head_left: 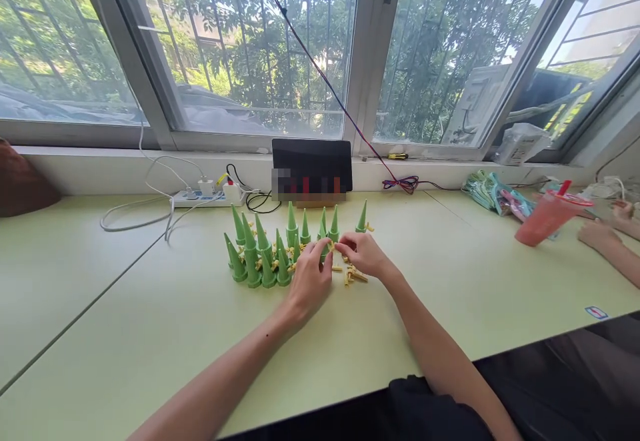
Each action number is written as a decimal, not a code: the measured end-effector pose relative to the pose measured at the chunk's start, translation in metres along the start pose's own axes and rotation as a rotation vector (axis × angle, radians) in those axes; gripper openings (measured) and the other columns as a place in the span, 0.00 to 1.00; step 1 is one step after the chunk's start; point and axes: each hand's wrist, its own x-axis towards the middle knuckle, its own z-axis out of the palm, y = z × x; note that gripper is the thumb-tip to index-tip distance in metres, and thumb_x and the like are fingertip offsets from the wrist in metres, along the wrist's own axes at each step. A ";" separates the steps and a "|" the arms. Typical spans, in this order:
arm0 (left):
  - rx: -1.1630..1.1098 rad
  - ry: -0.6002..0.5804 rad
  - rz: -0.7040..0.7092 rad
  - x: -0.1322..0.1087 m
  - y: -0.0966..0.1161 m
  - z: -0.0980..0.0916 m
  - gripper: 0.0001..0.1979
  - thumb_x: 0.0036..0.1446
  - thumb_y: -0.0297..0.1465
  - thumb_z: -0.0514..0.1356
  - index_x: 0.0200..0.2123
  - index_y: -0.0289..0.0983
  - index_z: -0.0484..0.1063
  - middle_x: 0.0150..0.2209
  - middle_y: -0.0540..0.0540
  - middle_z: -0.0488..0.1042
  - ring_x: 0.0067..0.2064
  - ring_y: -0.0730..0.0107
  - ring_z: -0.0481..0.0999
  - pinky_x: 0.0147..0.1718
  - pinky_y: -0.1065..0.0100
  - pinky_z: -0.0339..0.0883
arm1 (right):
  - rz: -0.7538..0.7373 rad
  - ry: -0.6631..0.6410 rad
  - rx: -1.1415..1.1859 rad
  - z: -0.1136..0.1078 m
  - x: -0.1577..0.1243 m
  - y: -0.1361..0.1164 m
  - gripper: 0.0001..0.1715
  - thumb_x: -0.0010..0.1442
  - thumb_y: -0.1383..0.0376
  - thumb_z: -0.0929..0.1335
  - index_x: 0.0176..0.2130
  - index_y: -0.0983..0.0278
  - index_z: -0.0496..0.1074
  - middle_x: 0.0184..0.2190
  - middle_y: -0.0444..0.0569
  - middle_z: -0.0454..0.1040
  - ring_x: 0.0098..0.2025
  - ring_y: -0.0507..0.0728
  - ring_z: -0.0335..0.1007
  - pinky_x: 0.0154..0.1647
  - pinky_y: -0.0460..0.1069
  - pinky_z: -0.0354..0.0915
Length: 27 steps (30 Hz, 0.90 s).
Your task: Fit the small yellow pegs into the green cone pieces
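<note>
My left hand (pixel 313 273) is closed, thumb and fingers around a green cone (pixel 323 231) that stands point up and is partly hidden by them. Tips of my right hand (pixel 366 253) are pinched together at a small yellow piece (pixel 331 246) against that cone's side. Several more green cones (pixel 253 254) stand upright in a cluster left of my hands, many with yellow pieces at their sides. Another cone (pixel 362 218) stands apart, behind my right hand. Loose yellow pieces (pixel 354 276) lie in a small pile below my right hand.
A dark tablet (pixel 313 164) leans by the window sill. To the left are a power strip (pixel 200 198) and white cables. Rightward stand a red drink cup (pixel 547 218) and plastic packets (pixel 487 191). Another person's hands (pixel 603 234) rest at the far right.
</note>
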 end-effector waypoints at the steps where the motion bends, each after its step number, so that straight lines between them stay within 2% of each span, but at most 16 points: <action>1: 0.001 0.000 0.002 0.000 0.000 0.000 0.14 0.65 0.31 0.53 0.52 0.39 0.69 0.41 0.44 0.73 0.38 0.66 0.74 0.39 0.64 0.68 | 0.000 0.001 -0.010 0.000 0.000 0.000 0.17 0.64 0.59 0.64 0.25 0.64 0.66 0.21 0.42 0.68 0.23 0.50 0.58 0.26 0.46 0.54; 7: -0.006 0.000 0.005 0.000 0.000 0.000 0.14 0.65 0.31 0.52 0.52 0.39 0.69 0.41 0.44 0.72 0.37 0.67 0.73 0.40 0.65 0.67 | 0.008 0.005 -0.049 0.001 0.001 0.001 0.22 0.65 0.57 0.63 0.22 0.63 0.62 0.18 0.42 0.63 0.22 0.50 0.55 0.25 0.46 0.51; 14: -0.002 -0.007 0.004 -0.001 0.000 0.000 0.14 0.65 0.31 0.53 0.52 0.39 0.69 0.41 0.44 0.72 0.37 0.67 0.74 0.40 0.65 0.68 | 0.018 0.002 -0.045 0.000 0.000 -0.002 0.22 0.65 0.58 0.62 0.22 0.63 0.61 0.19 0.42 0.64 0.22 0.50 0.55 0.25 0.46 0.52; 17: -0.002 -0.003 0.004 -0.001 0.000 0.000 0.14 0.65 0.31 0.53 0.52 0.39 0.69 0.41 0.44 0.73 0.38 0.67 0.74 0.40 0.64 0.68 | 0.011 0.002 -0.021 0.000 -0.001 -0.001 0.19 0.64 0.59 0.63 0.24 0.63 0.64 0.20 0.43 0.67 0.23 0.50 0.58 0.26 0.46 0.54; 22: -0.006 -0.011 -0.004 -0.002 0.000 0.001 0.14 0.65 0.32 0.53 0.52 0.39 0.69 0.42 0.44 0.73 0.40 0.66 0.74 0.40 0.64 0.69 | 0.000 0.007 0.015 -0.001 -0.002 0.000 0.09 0.61 0.63 0.66 0.29 0.64 0.70 0.25 0.44 0.73 0.27 0.51 0.65 0.30 0.47 0.60; 27: -0.007 0.000 -0.007 -0.004 0.000 0.003 0.14 0.65 0.31 0.53 0.52 0.39 0.69 0.43 0.44 0.73 0.41 0.65 0.74 0.41 0.62 0.69 | 0.004 -0.005 0.010 -0.001 -0.004 -0.001 0.10 0.61 0.62 0.66 0.30 0.64 0.70 0.25 0.45 0.73 0.28 0.52 0.66 0.31 0.47 0.60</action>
